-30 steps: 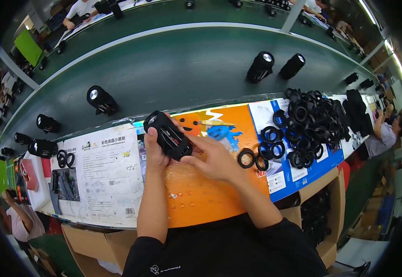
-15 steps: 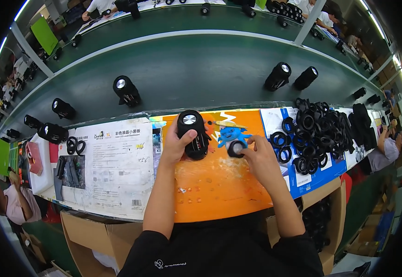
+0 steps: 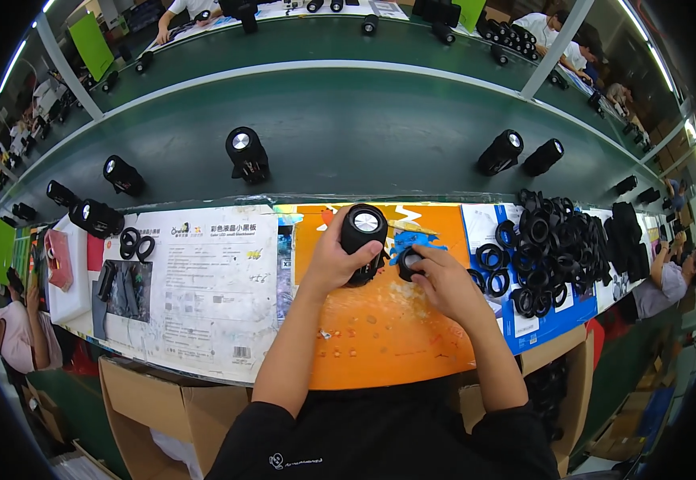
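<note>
My left hand [image 3: 333, 258] is wrapped round a black cylindrical speaker [image 3: 363, 230], which stands nearly upright with its round silver end facing up. Just to its right, a black ring [image 3: 405, 265] is pinched between the fingers and thumb of my right hand [image 3: 448, 282]. Ring and speaker are close together, but I cannot tell whether they touch. Both are above an orange board [image 3: 388, 344] with a blue printed figure, partly covered by the ring and my fingers. The speaker's lower part is partly hidden by my left thumb.
A heap of black rings [image 3: 552, 248] covers a blue-and-white sheet at the right. Two loose rings [image 3: 137, 244] lie on a white printed board [image 3: 204, 320] at the left. Several speakers stand along the dark green belt [image 3: 380, 128] beyond. Cardboard boxes [image 3: 144, 400] sit below the table's front edge.
My left hand has brought the speaker rightward, narrowing the gap to the ring in my right hand. The whole view has shifted slightly, and speakers on the belt appear farther right.
</note>
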{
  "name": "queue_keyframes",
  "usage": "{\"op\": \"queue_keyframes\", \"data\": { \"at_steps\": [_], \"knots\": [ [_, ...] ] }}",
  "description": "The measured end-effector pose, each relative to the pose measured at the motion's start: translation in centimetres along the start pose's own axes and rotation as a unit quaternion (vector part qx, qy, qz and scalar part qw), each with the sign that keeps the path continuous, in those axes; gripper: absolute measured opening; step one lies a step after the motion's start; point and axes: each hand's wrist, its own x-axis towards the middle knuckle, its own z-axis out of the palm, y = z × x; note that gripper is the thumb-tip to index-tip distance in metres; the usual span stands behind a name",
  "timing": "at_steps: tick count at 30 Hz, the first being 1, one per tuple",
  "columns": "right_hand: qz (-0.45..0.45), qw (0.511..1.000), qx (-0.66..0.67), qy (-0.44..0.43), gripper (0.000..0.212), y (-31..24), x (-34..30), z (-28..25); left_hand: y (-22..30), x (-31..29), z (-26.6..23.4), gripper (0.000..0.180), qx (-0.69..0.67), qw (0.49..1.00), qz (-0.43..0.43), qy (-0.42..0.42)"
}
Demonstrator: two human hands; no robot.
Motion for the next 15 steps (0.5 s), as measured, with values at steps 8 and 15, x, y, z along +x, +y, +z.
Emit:
{"op": "queue_keyframes", "data": {
  "at_steps": [8,15],
  "knots": [
    [-0.002,0.963,0.270,-0.013,0.019,-0.5,5.5,-5.6,0.7,0.0,0.5,0.073,0.033,0.999,0.020,-0.017],
    [-0.048,0.932,0.279,-0.225,0.012,-3.2,14.6,-9.1,1.2,0.2,0.0,0.086,0.051,0.997,-0.028,-0.043]
  ]
}}
